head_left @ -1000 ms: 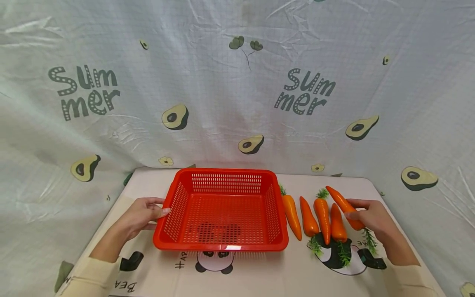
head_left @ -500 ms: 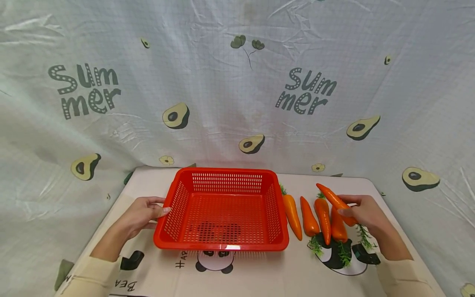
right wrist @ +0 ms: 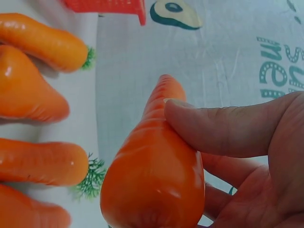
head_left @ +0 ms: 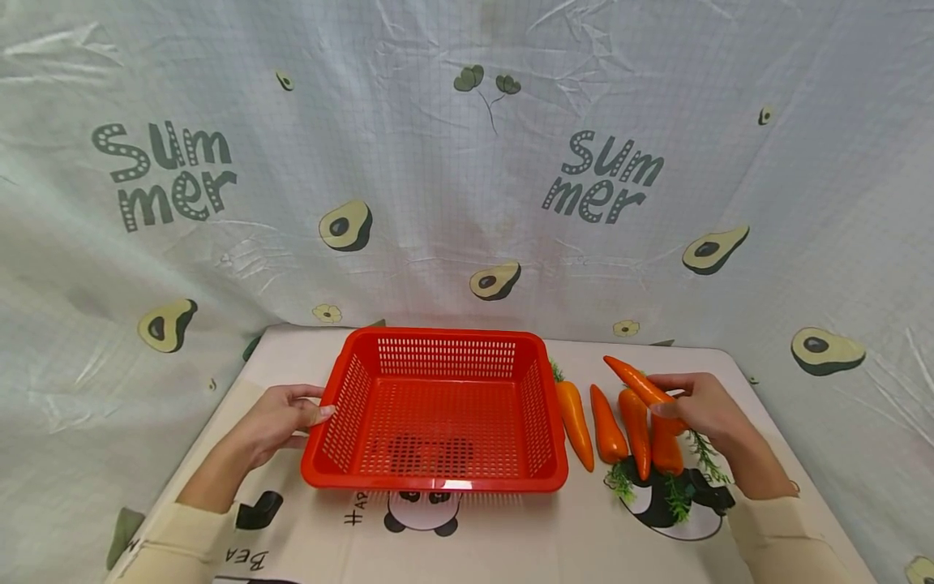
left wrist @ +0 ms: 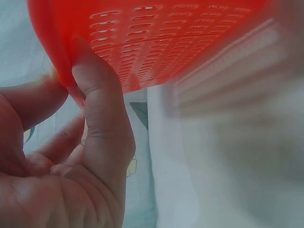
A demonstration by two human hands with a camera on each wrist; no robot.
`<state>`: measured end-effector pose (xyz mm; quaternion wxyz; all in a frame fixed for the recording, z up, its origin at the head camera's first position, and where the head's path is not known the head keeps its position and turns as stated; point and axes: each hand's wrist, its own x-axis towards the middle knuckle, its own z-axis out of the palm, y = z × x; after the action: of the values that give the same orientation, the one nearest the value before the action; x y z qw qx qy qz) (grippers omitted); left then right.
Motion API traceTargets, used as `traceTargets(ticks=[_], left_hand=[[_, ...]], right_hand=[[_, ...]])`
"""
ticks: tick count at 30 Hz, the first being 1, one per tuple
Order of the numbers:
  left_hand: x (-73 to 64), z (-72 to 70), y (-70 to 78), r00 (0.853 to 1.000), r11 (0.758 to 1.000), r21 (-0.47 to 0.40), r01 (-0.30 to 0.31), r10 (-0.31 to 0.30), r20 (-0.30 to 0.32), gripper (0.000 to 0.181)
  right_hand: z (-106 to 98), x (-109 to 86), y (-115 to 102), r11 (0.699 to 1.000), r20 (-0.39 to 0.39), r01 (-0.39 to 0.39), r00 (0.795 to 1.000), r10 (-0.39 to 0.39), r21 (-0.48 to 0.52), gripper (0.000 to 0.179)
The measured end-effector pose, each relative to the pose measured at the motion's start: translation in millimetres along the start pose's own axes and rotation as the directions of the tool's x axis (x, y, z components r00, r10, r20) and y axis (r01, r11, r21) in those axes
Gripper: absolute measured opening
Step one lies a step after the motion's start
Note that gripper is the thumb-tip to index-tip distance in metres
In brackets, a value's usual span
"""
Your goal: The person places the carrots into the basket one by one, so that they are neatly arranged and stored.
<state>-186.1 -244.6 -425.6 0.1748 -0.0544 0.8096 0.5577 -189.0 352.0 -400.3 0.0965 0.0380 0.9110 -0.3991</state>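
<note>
A red plastic basket [head_left: 438,486] with slotted walls stands on the table, nothing lying in it. My left hand [head_left: 276,422] grips its left rim, the thumb [left wrist: 102,104] on the inner side in the head view. My right hand [head_left: 708,410] pinches an orange carrot [head_left: 633,381] between thumb and fingers, above the other carrots. Its tip points away to the upper left, and the green top hangs below the hand. In the right wrist view, the thumb lies across the held carrot [right wrist: 152,180], whose thick end faces the camera.
Right of the basket lie several more carrots: a lighter orange carrot [head_left: 576,426] next to the rim, then a carrot [head_left: 608,426] and others partly under the right hand. The white table [head_left: 503,543] carries panda prints. A curtain [head_left: 409,162] with avocado prints hangs behind.
My right hand has moved left and slightly away from me with the carrot, now over the neighbouring carrots. The left hand and the basket stay in place.
</note>
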Motion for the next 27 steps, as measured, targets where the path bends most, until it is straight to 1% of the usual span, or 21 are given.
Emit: traceTargets(ticks=[10,19,27], left_hand=[[-2.0,0.0,2.0,1.0,1.0,0.001,0.017,-0.017,-0.012,0.061],[-2.6,1.9,3.9,0.999,1.0,-0.001,0.028,-0.028,-0.024,0.06],[-3.1,3.1,4.4,0.999,1.0,-0.002,0.024,-0.024,-0.023,0.059]], right_hand=[[1.3,5.5,-16.3,0.999,0.029,0.043,0.999,-0.043,0.005,0.056],[2.2,10.3,-28.0,0.999,0.049,0.046,0.998,-0.046,0.0,0.054],[4.8,15.4,-40.3,0.998,0.058,0.055,0.997,-0.054,-0.011,0.054]])
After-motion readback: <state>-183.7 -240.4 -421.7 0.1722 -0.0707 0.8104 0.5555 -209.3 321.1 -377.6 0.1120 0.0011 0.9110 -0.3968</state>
